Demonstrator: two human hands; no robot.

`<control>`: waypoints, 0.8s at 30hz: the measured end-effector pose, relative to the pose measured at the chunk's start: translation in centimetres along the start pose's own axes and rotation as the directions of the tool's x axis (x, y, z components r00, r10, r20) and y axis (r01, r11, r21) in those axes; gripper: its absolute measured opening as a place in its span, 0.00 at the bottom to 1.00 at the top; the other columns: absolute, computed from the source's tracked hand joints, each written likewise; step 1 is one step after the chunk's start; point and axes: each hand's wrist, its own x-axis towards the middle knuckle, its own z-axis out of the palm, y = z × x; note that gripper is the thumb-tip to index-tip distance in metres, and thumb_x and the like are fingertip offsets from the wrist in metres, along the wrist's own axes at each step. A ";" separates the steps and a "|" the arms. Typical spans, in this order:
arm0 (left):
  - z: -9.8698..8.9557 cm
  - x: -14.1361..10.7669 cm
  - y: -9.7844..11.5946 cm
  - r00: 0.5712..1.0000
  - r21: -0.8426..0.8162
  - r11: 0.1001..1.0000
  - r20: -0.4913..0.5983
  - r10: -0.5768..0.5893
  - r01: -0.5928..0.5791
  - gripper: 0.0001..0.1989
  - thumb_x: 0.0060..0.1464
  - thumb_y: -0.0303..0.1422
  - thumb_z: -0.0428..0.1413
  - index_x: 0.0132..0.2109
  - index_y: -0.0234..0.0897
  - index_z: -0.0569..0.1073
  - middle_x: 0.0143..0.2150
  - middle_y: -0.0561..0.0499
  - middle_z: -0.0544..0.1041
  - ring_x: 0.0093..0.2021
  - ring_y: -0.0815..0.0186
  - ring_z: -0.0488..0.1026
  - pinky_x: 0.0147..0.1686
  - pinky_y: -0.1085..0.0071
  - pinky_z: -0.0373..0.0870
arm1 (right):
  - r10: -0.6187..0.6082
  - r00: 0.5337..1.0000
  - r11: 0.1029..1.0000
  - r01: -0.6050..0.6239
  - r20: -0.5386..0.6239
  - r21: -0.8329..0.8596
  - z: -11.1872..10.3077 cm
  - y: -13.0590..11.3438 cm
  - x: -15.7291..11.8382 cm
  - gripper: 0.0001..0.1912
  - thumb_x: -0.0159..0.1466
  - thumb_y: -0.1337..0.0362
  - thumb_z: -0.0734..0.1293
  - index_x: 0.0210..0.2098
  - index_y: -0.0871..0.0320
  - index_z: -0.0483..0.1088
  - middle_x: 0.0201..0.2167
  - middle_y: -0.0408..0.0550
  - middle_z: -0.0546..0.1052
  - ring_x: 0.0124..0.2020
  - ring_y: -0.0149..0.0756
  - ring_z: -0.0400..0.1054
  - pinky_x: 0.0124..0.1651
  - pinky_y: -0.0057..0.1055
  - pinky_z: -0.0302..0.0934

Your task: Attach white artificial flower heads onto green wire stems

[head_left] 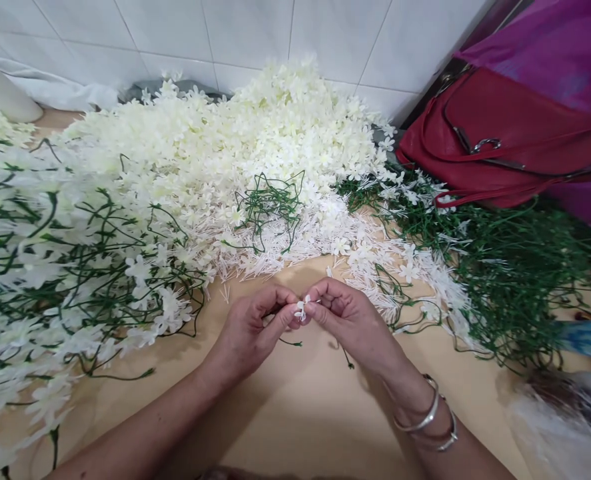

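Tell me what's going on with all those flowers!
Someone is pinching a small flower between the fingertips of their left hand and right hand. A big heap of white flowers lies beyond the hands. Green stems are piled on the right, near a red bag.

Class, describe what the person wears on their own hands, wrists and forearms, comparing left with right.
The left hand is ungloved, with nothing worn on its wrist. The right hand is ungloved too, but two thin, rounded, silver-coloured bangles circle that wrist. No sleeve shows on either forearm.
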 end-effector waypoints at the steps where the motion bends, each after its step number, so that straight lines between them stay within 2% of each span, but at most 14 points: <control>1: 0.0 0.0 0.1 1.000 0.006 1.000 -0.002 0.010 -0.009 0.10 0.69 0.38 0.58 0.41 0.36 0.75 0.34 0.49 0.80 0.34 0.66 0.78 0.36 0.72 0.76 | -0.015 1.000 1.000 0.015 -0.005 -0.012 -0.2 0.0 0.0 0.16 0.63 0.49 0.77 0.37 0.54 0.73 0.30 0.43 0.80 0.34 0.35 0.77 0.42 0.32 0.71; 5: -0.1 -0.6 1.0 0.999 0.105 0.994 0.048 0.019 -0.024 0.07 0.69 0.34 0.57 0.40 0.37 0.74 0.33 0.51 0.77 0.32 0.67 0.76 0.34 0.72 0.73 | -0.137 0.986 0.983 0.123 -0.098 -0.138 -1.0 -0.6 -0.1 0.15 0.63 0.52 0.77 0.40 0.54 0.75 0.32 0.44 0.79 0.35 0.34 0.73 0.41 0.31 0.68; 8: -0.6 -1.6 1.8 0.986 0.310 0.945 0.152 0.063 -0.109 0.05 0.66 0.28 0.57 0.38 0.37 0.75 0.35 0.49 0.77 0.34 0.65 0.75 0.34 0.71 0.70 | -0.265 0.948 0.923 0.197 -0.176 -0.329 -1.6 -1.4 0.2 0.11 0.66 0.54 0.73 0.38 0.54 0.74 0.34 0.45 0.78 0.36 0.36 0.72 0.41 0.33 0.67; 11: -1.2 -2.5 2.0 0.967 0.464 0.861 0.227 0.112 -0.209 0.05 0.64 0.25 0.58 0.41 0.38 0.78 0.41 0.47 0.79 0.41 0.60 0.77 0.41 0.67 0.71 | -0.395 0.907 0.791 0.254 -0.147 -0.556 -1.7 -1.9 1.4 0.04 0.68 0.62 0.70 0.37 0.54 0.73 0.35 0.45 0.78 0.38 0.38 0.71 0.44 0.35 0.66; 13: -1.5 -2.6 1.9 0.966 0.479 0.854 0.239 0.095 -0.203 0.05 0.64 0.26 0.58 0.44 0.39 0.79 0.43 0.46 0.80 0.43 0.60 0.78 0.43 0.66 0.72 | -0.462 0.881 0.684 0.285 -0.097 -0.672 -1.4 -2.0 2.8 0.01 0.68 0.65 0.69 0.39 0.54 0.73 0.37 0.46 0.78 0.39 0.39 0.71 0.45 0.36 0.65; 15: -1.7 -2.3 1.7 0.975 0.477 0.861 0.206 0.087 -0.178 0.04 0.65 0.29 0.58 0.45 0.39 0.79 0.43 0.46 0.79 0.40 0.62 0.78 0.40 0.68 0.72 | -0.496 0.866 0.594 0.289 -0.059 -0.751 -0.9 -2.0 4.2 0.04 0.68 0.67 0.69 0.43 0.54 0.74 0.41 0.49 0.77 0.39 0.39 0.71 0.45 0.37 0.65; 17: -1.9 -1.7 1.5 0.982 0.510 0.841 0.143 0.124 -0.180 0.05 0.66 0.29 0.57 0.47 0.38 0.77 0.44 0.45 0.79 0.37 0.63 0.77 0.37 0.68 0.71 | -0.482 0.876 0.479 0.256 -0.009 -0.840 -0.3 -2.2 5.0 0.04 0.69 0.70 0.68 0.40 0.55 0.73 0.40 0.50 0.76 0.38 0.40 0.70 0.44 0.38 0.64; 20: -2.2 -0.8 1.4 0.973 0.598 0.770 0.091 0.213 -0.224 0.07 0.67 0.27 0.55 0.49 0.37 0.75 0.48 0.44 0.79 0.39 0.62 0.78 0.39 0.66 0.71 | -0.392 0.918 0.337 0.202 0.058 -0.920 -0.2 -2.7 4.5 0.10 0.68 0.75 0.66 0.32 0.56 0.71 0.36 0.49 0.75 0.35 0.39 0.68 0.40 0.37 0.60; 22: -2.4 -0.3 1.4 0.967 0.636 0.733 0.094 0.235 -0.240 0.07 0.68 0.27 0.54 0.50 0.37 0.74 0.49 0.43 0.79 0.43 0.60 0.79 0.42 0.65 0.72 | -0.320 0.945 0.342 0.188 0.074 -0.921 -0.7 -3.1 3.4 0.10 0.66 0.75 0.67 0.31 0.56 0.70 0.35 0.47 0.75 0.33 0.37 0.67 0.38 0.35 0.58; 24: -2.4 0.2 1.4 0.966 0.652 0.717 0.105 0.235 -0.245 0.06 0.68 0.27 0.54 0.50 0.37 0.74 0.49 0.44 0.79 0.44 0.59 0.78 0.43 0.65 0.72 | -0.292 0.955 0.432 0.175 0.046 -0.885 -1.7 -3.3 2.2 0.10 0.66 0.73 0.68 0.30 0.55 0.70 0.31 0.44 0.74 0.30 0.35 0.66 0.35 0.34 0.57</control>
